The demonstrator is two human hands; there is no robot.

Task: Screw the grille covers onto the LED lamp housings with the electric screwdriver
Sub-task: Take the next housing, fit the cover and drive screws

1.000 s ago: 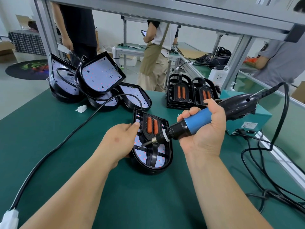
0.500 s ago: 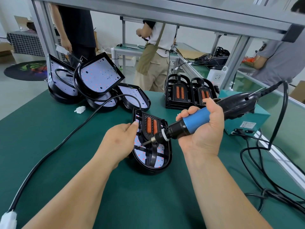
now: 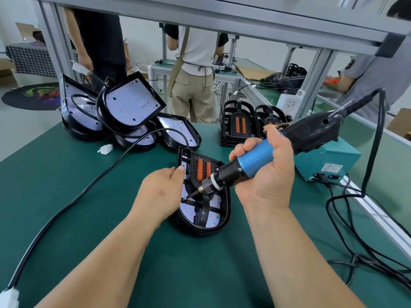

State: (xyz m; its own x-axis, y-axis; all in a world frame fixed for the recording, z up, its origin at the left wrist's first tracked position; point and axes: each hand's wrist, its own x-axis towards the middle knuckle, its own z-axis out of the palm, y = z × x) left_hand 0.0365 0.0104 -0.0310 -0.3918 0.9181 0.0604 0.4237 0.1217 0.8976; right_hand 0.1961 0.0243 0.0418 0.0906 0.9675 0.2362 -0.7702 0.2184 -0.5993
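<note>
Right fingers (image 3: 244, 150): curled tight round the blue grip of the electric screwdriver (image 3: 255, 156), thumb across the near side. Your right hand (image 3: 264, 176) holds the tool tilted, bit end low and to the left, black motor end high and to the right. The bit tip meets the grille cover (image 3: 203, 211) at its left side, just beside your left hand (image 3: 161, 194).

Left thumb (image 3: 180, 171): pressed flat on the left rim of the lamp housing (image 3: 225, 210). Your other left fingers are hidden behind the hand, so you cannot tell how they lie.

The housing lies flat on the green mat (image 3: 66, 178), centre of the bench, rounded end toward you. The cover sits inside it, with two orange strips (image 3: 199, 168) at the far end.

A black cable (image 3: 93, 182) runs from the housing's far corner across the mat to a white plug (image 3: 9, 296) at the near left.

Far left: a pile of uncovered housings (image 3: 131, 103), LED boards showing, and a small white connector (image 3: 105, 150) near it. Far centre: covered lamps (image 3: 238, 123) standing upright. Right: a teal power box (image 3: 329, 161) with the screwdriver's cord looping beside it.
</note>
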